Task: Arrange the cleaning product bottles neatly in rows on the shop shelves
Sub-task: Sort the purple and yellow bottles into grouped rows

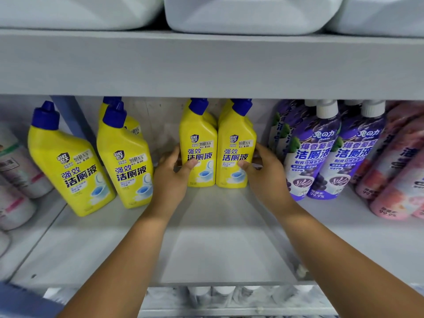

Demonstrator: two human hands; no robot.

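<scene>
Yellow toilet-cleaner bottles are the job here, standing on a grey shop shelf (220,237) whose front half lies bare. Both forearms reach in from the near edge, angled inward. The left hand (171,177) cups the outer side of the left middle bottle (197,145), thumb laid across its label and fingers (171,154) wrapped behind. The right hand (266,173) mirrors it on the right middle bottle (236,150), so both hands are closed on the pair, pressing them side by side, upright, touching. These look like full, rigid plastic bottles, moderately heavy and smooth, best held low on the flat body rather than by the blue cap. Further left stand two more yellow bottles (68,166), nearer the front and well apart from the pair. To the right, purple bottles (309,157) stand in rows, pink ones beyond. More yellow bottles stand behind.
</scene>
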